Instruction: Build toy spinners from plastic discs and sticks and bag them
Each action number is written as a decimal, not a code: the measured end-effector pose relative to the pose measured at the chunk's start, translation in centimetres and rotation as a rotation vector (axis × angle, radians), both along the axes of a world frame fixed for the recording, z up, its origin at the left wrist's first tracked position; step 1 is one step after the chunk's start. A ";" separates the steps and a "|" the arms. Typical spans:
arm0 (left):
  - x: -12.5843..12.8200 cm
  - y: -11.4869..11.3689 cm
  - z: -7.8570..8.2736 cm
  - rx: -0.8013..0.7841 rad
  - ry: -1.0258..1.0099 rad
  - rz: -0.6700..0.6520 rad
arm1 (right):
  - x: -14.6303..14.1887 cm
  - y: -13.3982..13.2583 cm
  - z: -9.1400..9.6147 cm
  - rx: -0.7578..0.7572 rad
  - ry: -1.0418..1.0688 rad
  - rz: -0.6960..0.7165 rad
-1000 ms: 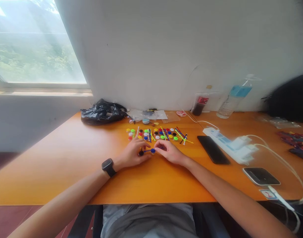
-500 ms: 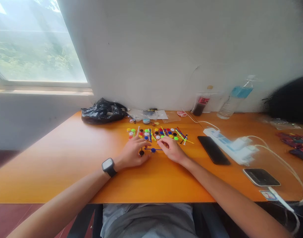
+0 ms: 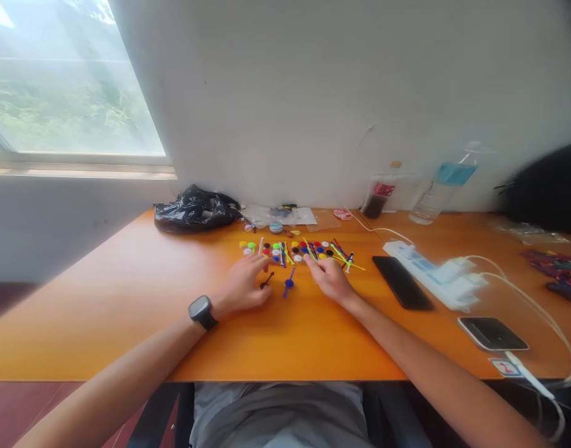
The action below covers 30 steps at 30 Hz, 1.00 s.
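Observation:
My left hand (image 3: 241, 281) rests on the table with its fingers apart, thumb and forefinger around a small black disc with an arrow-tipped stick (image 3: 265, 283). Whether it touches that piece I cannot tell. Between my hands lies a blue disc with a blue stick through it (image 3: 289, 284), the stick running nearly away from me. My right hand (image 3: 332, 280) is closed, thumb against curled fingers, at the near edge of the coloured discs; anything inside it is hidden. Just beyond both hands are several coloured discs (image 3: 295, 250) and thin plastic sticks (image 3: 344, 252).
A black plastic bag (image 3: 194, 210) sits at the back left. On the right are a black phone (image 3: 402, 283), a white power strip (image 3: 425, 274) with cables, and another device charging (image 3: 493, 334). A dark drink bottle (image 3: 377, 200) and a clear bottle (image 3: 432, 198) stand by the wall.
The blue stick has swung from lying sideways to pointing nearly away from me. The black arrow now leans right. My right hand has shifted right, off the blue stick; my left has drawn slightly left.

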State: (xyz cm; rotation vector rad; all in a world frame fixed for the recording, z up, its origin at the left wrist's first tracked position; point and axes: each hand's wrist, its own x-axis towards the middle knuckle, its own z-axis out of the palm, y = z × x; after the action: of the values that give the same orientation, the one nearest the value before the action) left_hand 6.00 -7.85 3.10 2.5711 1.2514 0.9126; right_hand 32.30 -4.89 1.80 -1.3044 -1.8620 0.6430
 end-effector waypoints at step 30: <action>1.2 0.1 -0.7 -0.169 -0.153 -0.087 | -1.7 -1.9 -0.9 0.146 -0.062 0.478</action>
State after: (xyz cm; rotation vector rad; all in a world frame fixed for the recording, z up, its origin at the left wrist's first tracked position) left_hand 7.24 -7.79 2.44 2.3574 1.1145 0.9248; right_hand 30.62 -6.80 0.88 -0.7941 -2.2483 0.6960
